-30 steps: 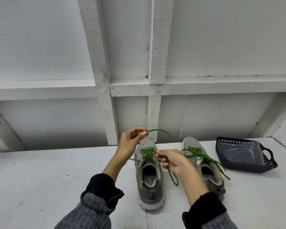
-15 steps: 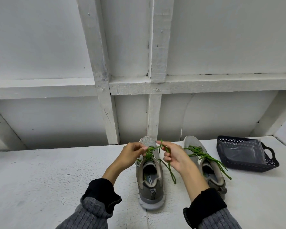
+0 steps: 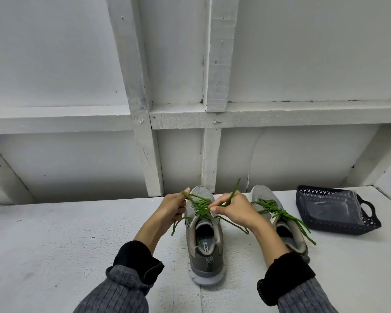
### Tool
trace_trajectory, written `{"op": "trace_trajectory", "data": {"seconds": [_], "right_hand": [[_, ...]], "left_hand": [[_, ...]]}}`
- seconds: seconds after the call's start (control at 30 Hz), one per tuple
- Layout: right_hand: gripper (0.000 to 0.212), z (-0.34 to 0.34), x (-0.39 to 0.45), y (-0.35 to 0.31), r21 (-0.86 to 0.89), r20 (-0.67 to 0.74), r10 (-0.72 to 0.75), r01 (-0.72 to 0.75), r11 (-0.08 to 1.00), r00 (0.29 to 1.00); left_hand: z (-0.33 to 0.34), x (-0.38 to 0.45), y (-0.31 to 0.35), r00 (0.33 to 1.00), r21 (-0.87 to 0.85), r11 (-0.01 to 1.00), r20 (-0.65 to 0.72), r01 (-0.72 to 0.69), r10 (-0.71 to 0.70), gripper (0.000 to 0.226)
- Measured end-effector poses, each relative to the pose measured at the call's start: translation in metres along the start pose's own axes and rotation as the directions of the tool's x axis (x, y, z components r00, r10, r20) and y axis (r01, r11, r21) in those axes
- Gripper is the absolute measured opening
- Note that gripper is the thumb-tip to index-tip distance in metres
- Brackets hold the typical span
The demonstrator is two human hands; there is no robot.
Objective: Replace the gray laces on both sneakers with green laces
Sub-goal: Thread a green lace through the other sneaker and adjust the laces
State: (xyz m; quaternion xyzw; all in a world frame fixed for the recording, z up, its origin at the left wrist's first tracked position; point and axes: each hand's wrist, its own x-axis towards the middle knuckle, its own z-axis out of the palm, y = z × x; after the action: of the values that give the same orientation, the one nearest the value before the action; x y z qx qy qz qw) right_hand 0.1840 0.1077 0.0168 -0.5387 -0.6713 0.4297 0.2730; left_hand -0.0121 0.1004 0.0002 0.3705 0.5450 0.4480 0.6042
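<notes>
Two grey sneakers stand side by side on the white table, toes pointing away from me. The left sneaker (image 3: pixel 204 242) carries a green lace (image 3: pixel 200 205) crossed over its tongue. My left hand (image 3: pixel 173 207) grips one end of that lace at the sneaker's left side. My right hand (image 3: pixel 234 210) pinches the other end just right of the tongue, and the lace tip sticks up above my fingers. The right sneaker (image 3: pixel 280 222) is laced in green too, with its loose green ends (image 3: pixel 299 225) trailing to the right. My right forearm covers part of it.
A dark perforated basket (image 3: pixel 339 224) with a handle sits at the right of the table, holding a clear plastic bag (image 3: pixel 335 205). A white panelled wall with wooden battens (image 3: pixel 145 154) rises right behind the sneakers.
My left hand has come down from above the sneaker to its left side. Both hands now hold the lace ends low over the tongue, slightly wider apart.
</notes>
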Motion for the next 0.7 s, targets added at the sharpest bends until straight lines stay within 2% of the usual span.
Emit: {"op": "trace_trajectory", "data": {"seconds": [0.17, 0.23, 0.3, 0.37, 0.47, 0.6, 0.7], "right_hand": [[0.014, 0.012, 0.002, 0.005, 0.060, -0.265, -0.076, 0.095, 0.994, 0.961], [0.018, 0.013, 0.002, 0.006, 0.103, -0.304, -0.096, 0.133, 0.986, 0.948], [0.021, 0.013, 0.003, 0.007, 0.180, -0.332, -0.094, 0.161, 0.970, 0.939], [0.020, 0.012, 0.001, 0.006, 0.259, -0.331, -0.083, 0.175, 0.950, 0.940], [0.012, 0.012, -0.001, 0.003, 0.322, -0.308, -0.074, 0.178, 0.930, 0.948], [0.008, 0.013, -0.004, 0.005, 0.379, -0.274, -0.069, 0.173, 0.909, 0.959], [0.009, 0.015, -0.006, 0.007, 0.402, -0.246, -0.066, 0.164, 0.901, 0.967]], "left_hand": [[-0.001, -0.006, 0.002, 0.998, 0.011, 1.000, 0.051, -0.023, 0.022, 0.033], [-0.002, -0.009, 0.003, 0.997, 0.089, 0.996, 0.080, -0.003, -0.004, 0.040], [-0.003, -0.011, 0.003, 0.995, 0.238, 0.971, 0.102, -0.024, -0.001, 0.045], [-0.003, -0.012, 0.002, 0.993, 0.359, 0.931, 0.115, -0.072, 0.032, 0.047], [-0.001, -0.011, -0.001, 0.995, 0.403, 0.912, 0.085, -0.074, 0.043, 0.048], [0.008, -0.009, -0.001, 0.994, 0.356, 0.934, 0.088, 0.028, -0.064, 0.054], [0.014, -0.007, -0.001, 0.986, 0.218, 0.970, 0.105, 0.102, -0.128, 0.052]]}}
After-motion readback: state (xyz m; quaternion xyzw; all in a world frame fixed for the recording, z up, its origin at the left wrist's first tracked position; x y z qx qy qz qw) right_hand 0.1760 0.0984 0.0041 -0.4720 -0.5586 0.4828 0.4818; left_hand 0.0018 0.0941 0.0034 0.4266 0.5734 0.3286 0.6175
